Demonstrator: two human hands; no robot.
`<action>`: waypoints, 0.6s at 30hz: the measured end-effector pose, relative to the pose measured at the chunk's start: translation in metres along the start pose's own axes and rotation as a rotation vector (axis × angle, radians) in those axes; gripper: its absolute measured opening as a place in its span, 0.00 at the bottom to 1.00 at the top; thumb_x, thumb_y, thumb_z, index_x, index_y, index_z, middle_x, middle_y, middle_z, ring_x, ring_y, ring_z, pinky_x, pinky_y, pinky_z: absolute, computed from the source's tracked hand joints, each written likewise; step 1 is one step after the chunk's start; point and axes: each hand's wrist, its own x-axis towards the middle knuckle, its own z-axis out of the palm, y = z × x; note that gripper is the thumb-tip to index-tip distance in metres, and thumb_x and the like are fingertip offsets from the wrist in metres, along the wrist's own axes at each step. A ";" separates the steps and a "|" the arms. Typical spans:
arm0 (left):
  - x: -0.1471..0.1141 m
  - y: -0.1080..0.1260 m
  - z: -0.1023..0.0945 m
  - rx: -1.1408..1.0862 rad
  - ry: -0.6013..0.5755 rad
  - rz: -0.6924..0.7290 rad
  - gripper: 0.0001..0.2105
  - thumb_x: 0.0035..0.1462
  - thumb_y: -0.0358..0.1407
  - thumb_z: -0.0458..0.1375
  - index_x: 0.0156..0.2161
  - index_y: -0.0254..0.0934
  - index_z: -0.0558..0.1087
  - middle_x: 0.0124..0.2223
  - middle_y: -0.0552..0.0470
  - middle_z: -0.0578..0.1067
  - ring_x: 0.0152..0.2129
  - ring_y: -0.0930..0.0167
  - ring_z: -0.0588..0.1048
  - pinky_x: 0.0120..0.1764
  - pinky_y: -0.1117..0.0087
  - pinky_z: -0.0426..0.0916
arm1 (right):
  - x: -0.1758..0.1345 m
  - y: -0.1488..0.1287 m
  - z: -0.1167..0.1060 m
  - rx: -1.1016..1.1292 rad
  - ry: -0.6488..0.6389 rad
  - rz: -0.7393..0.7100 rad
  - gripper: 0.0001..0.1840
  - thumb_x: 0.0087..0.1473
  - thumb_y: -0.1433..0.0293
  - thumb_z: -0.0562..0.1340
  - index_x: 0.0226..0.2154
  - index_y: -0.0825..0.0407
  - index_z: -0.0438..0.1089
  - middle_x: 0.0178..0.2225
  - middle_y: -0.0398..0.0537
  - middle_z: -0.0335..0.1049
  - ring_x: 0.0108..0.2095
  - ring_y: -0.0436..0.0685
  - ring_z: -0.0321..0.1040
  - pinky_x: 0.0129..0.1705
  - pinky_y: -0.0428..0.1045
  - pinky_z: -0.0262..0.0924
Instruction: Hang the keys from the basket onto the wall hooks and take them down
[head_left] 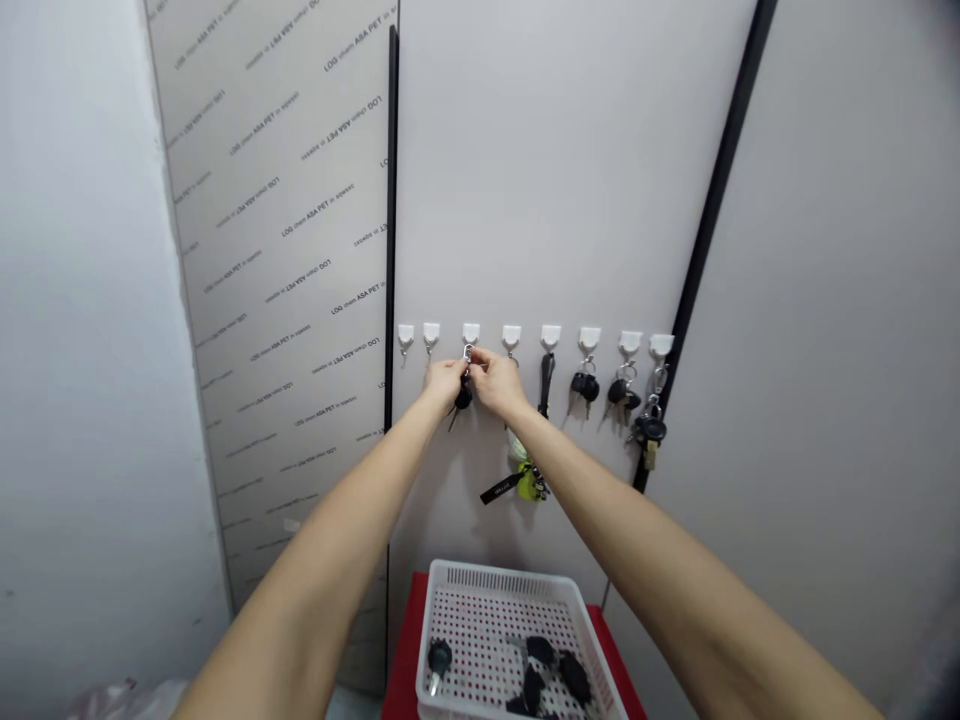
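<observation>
Both my hands meet just below the third white wall hook (471, 332) from the left. My left hand (445, 382) pinches a bunch of keys (463, 396) with a black head, hanging down from a metal clasp. My right hand (496, 382) has its fingers closed at the same metal clasp (468, 352), close to the hook. Whether the clasp sits on the hook I cannot tell. Behind my right hand and forearm hangs a key set with a yellow-green charm (531, 482) and a black strap (501, 488), partly hidden.
A white perforated basket (502, 573) holding several black keys (540, 650) stands on a red surface (405, 650). Further right, more key sets (584, 386) hang from hooks. Two hooks (406, 336) on the left carry only small metal pieces. Black strips (392, 220) edge the panel.
</observation>
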 end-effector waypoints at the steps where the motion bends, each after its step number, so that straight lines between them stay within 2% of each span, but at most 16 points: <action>1: 0.000 -0.002 0.001 0.015 0.006 -0.009 0.08 0.40 0.33 0.49 0.16 0.31 0.64 0.12 0.58 0.61 0.11 0.80 0.59 0.18 0.78 0.54 | -0.001 0.000 0.000 -0.019 -0.015 0.016 0.15 0.39 0.77 0.50 0.32 0.55 0.65 0.28 0.47 0.67 0.28 0.50 0.62 0.34 0.48 0.56; 4: -0.007 -0.014 -0.003 0.052 0.031 -0.026 0.05 0.39 0.31 0.51 0.18 0.31 0.66 0.16 0.56 0.64 0.16 0.78 0.63 0.23 0.77 0.57 | -0.018 0.001 -0.003 -0.016 -0.036 0.011 0.17 0.38 0.76 0.51 0.36 0.56 0.62 0.31 0.48 0.66 0.27 0.48 0.62 0.33 0.46 0.56; 7: -0.031 -0.037 -0.013 0.165 0.129 0.078 0.07 0.38 0.30 0.51 0.27 0.32 0.67 0.27 0.53 0.69 0.25 0.76 0.65 0.32 0.76 0.58 | -0.058 0.008 -0.013 0.023 -0.073 -0.034 0.17 0.39 0.75 0.51 0.36 0.55 0.61 0.32 0.48 0.65 0.26 0.46 0.61 0.31 0.44 0.56; 9: -0.057 -0.059 -0.021 0.264 0.153 0.167 0.10 0.39 0.31 0.50 0.32 0.32 0.66 0.32 0.51 0.68 0.30 0.75 0.65 0.36 0.74 0.58 | -0.095 0.022 -0.020 0.016 -0.186 -0.031 0.14 0.40 0.74 0.51 0.34 0.56 0.63 0.31 0.47 0.65 0.26 0.46 0.61 0.31 0.43 0.56; 10: -0.073 -0.072 -0.023 0.302 0.128 0.174 0.10 0.40 0.31 0.50 0.33 0.32 0.66 0.33 0.50 0.68 0.30 0.75 0.65 0.36 0.74 0.58 | -0.116 0.032 -0.023 0.002 -0.270 -0.010 0.13 0.40 0.74 0.51 0.33 0.56 0.64 0.30 0.46 0.66 0.26 0.46 0.61 0.32 0.43 0.55; 12: -0.108 -0.099 -0.026 0.354 0.003 0.095 0.10 0.42 0.31 0.48 0.32 0.32 0.66 0.32 0.50 0.69 0.30 0.75 0.66 0.35 0.74 0.59 | -0.160 0.056 -0.028 -0.047 -0.472 0.075 0.12 0.41 0.73 0.51 0.31 0.56 0.64 0.29 0.46 0.66 0.26 0.47 0.61 0.32 0.43 0.55; 15: -0.161 -0.138 -0.021 0.495 -0.308 -0.048 0.09 0.42 0.31 0.48 0.31 0.32 0.66 0.30 0.50 0.70 0.28 0.75 0.66 0.34 0.74 0.60 | -0.220 0.092 -0.031 -0.190 -0.765 0.224 0.13 0.40 0.73 0.52 0.31 0.56 0.65 0.28 0.47 0.67 0.28 0.49 0.61 0.32 0.44 0.54; 18: -0.200 -0.166 -0.010 0.695 -0.638 -0.105 0.10 0.40 0.33 0.50 0.32 0.34 0.67 0.31 0.51 0.70 0.28 0.74 0.67 0.32 0.74 0.60 | -0.255 0.116 -0.028 -0.386 -0.913 0.233 0.13 0.36 0.74 0.54 0.30 0.55 0.65 0.31 0.50 0.66 0.33 0.53 0.60 0.35 0.45 0.52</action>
